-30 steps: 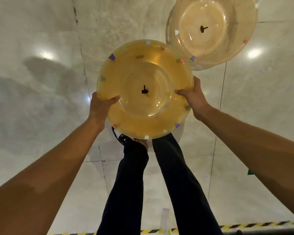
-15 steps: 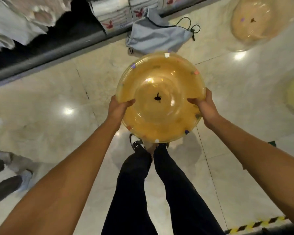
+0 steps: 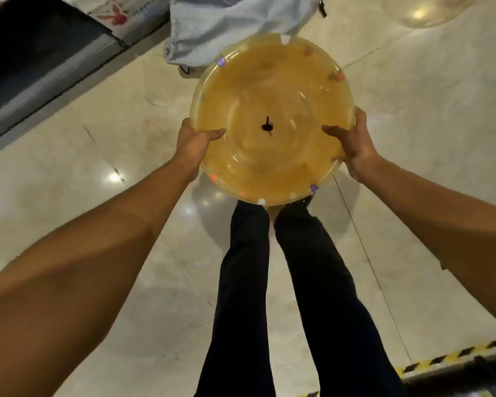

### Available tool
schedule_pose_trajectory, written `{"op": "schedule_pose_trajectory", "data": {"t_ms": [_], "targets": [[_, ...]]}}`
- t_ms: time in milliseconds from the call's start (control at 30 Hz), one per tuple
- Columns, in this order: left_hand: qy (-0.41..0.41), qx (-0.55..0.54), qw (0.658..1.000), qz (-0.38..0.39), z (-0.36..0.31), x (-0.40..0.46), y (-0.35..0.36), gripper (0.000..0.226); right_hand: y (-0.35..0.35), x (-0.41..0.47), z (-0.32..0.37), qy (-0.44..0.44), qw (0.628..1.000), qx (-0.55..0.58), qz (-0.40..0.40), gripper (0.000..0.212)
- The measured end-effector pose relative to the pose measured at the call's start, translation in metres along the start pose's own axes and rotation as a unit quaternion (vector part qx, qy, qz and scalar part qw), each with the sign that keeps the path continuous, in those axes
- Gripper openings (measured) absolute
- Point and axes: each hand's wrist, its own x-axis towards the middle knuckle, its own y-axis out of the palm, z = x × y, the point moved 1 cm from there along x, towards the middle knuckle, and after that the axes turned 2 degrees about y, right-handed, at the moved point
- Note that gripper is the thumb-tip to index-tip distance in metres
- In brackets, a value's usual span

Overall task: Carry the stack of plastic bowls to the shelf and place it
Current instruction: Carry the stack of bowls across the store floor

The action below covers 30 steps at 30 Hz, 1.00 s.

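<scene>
A stack of translucent amber plastic bowls [image 3: 272,90] with small coloured tabs on the rim hangs in front of me above the floor. My left hand [image 3: 194,143] grips its left rim, thumb inside. My right hand [image 3: 352,144] grips the right rim, thumb inside too. A small black mark sits at the bowl's centre. My legs in dark trousers stand below the stack.
A pale blue cloth bag [image 3: 226,21] lies on the marble floor just beyond the stack. A dark low shelf edge [image 3: 40,73] with boxes runs along the upper left. Another clear bowl [image 3: 430,10] sits at the top right. Yellow-black hazard tape [image 3: 453,356] marks the lower right.
The view has turned and closed in on the blue bag and the shelf edge. The second bowl has slid to the top right corner. Both hands keep their hold on the stack.
</scene>
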Motion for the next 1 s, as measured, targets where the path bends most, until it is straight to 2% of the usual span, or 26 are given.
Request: {"op": "schedule_pose_trajectory", "data": {"t_ms": [100,367,433,600,833,1000], "targets": [[-0.008,0.006,1.0,-0.011,0.016,0.05,0.015,0.073,0.007,0.058,-0.021,-0.001,1.0,0.019,0.008,0.091],[-0.037,0.013,0.999,-0.008,0.057,0.142,0.055,0.077,0.011,0.149,-0.054,0.01,0.997,-0.064,0.035,0.109],[-0.046,0.01,0.999,-0.014,0.063,0.157,0.059,0.076,0.015,0.163,-0.058,0.007,0.997,-0.064,0.036,0.109],[-0.039,0.016,0.999,-0.017,0.078,0.184,0.063,0.09,0.017,0.18,-0.074,-0.011,0.996,-0.065,0.051,0.102],[-0.059,0.042,0.997,-0.013,0.054,0.16,0.06,0.073,0.009,0.157,-0.052,0.015,0.999,-0.037,0.033,0.098],[-0.028,0.085,0.996,0.029,-0.014,0.084,0.058,0.055,-0.024,0.087,-0.004,0.032,0.999,-0.009,0.001,0.098]]}}
